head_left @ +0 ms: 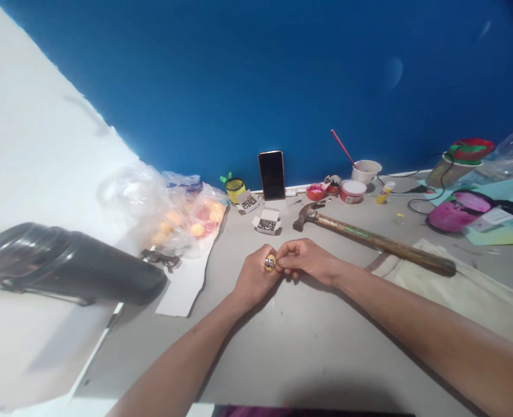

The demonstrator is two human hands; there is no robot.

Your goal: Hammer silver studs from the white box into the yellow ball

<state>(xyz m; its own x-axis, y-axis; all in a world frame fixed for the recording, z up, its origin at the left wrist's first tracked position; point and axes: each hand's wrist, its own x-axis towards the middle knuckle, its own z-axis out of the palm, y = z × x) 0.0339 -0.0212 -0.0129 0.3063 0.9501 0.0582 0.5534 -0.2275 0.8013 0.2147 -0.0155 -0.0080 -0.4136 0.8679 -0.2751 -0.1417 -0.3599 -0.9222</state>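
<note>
My left hand point(253, 277) is curled into a fist around a small yellow ball-like piece point(270, 262) with shiny metal bits on it. My right hand point(305, 258) meets it from the right, fingertips pinched against that piece. Both hands rest on the grey table point(282, 341) near its middle. A hammer point(369, 238) with a wooden handle lies just behind my right hand. Two small open boxes of metal pins point(267, 222) stand a little beyond my hands.
A clear plastic bag of orange and pink balls point(182, 217) lies at the left, next to a black cylinder point(65, 263). A phone point(271, 174) leans on the blue wall. Small paint pots, a cup with a red stick point(365, 169), cables and coloured paper crowd the right.
</note>
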